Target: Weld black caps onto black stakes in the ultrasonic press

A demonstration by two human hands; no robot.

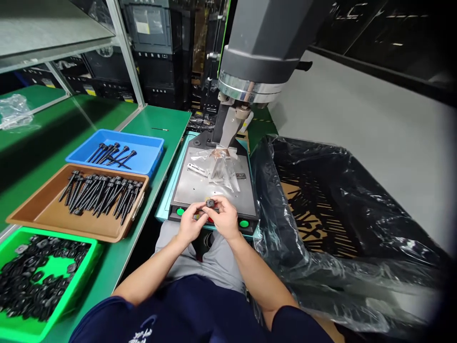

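Close to the front edge of the press machine, a small black round part (210, 203) is pinched between the fingertips of both hands. My left hand (192, 222) closes on its left side and my right hand (224, 218) on its right. Fingers hide its underside, so I cannot tell whether a rod is attached. Just beyond it is the machine's metal base plate (185, 188), with a plastic-wrapped fixture (219, 164) below the grey press head (255, 71). Green buttons (180, 211) flank the hands on the machine's front.
Left on the green table stand a blue tray (152, 164) and a brown tray (39, 209), both with black rods, and a green bin (84, 271) of small black round parts. At right, a box lined with black plastic (285, 224) holds several black rods.
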